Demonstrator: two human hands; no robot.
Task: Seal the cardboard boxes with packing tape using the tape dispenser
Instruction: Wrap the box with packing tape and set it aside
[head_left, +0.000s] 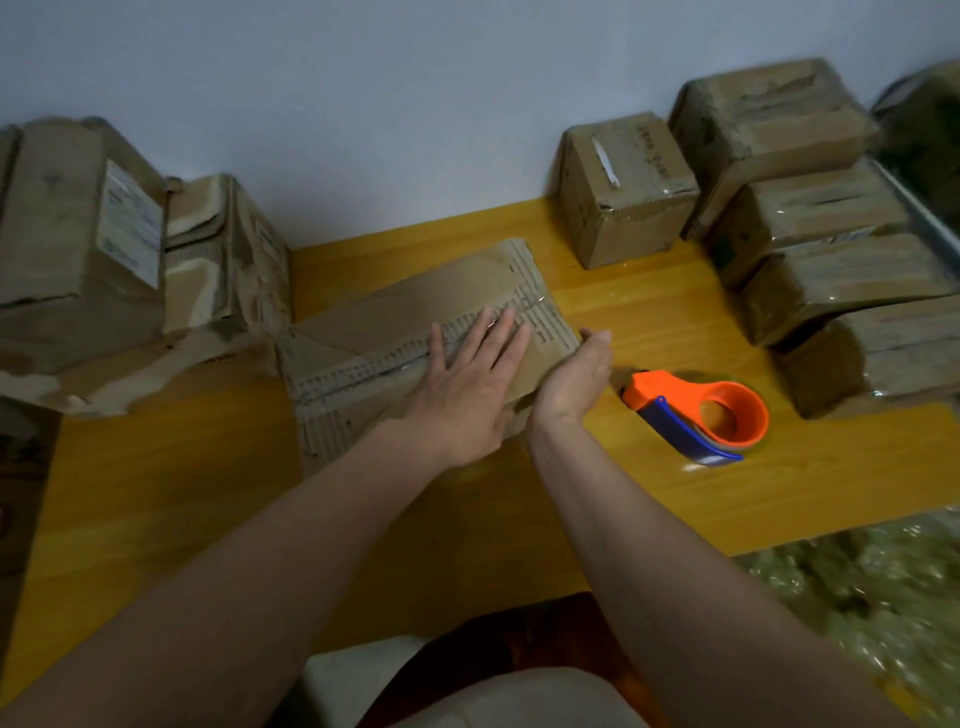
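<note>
**Q:** Hand positions?

**A:** My left hand (470, 374) lies flat on top of the cardboard box (415, 332) in the middle of the table (182, 493), fingers straight and slightly spread, palm down over the torn strip along the centre seam. My right hand (574, 374) stands on edge against the box's right end, palm toward the cardboard, fingers together and extended, thumb up. Neither hand is wrapped round anything; both press with straight fingers. Both forearms reach in from the near edge and converge on the box.

**Q:** Where is the tool?

**A:** The tape dispenser (698, 413), orange with a blue handle, lies on the table just right of my right hand, apart from it and untouched.

**Q:** Edges and room?

**A:** The box sits at a slant, its left end close to a worn stack of cartons (104, 260) on the left; whether they touch I cannot tell. Behind it, bare tabletop runs to the wall (415, 104). A small taped box (626, 189) stands at the far right against the wall, with a pile of taped boxes (831, 249) beside it along the right edge. Bare wood lies between the dispenser and that pile, and a wide stretch between the box and the near edge.
</note>
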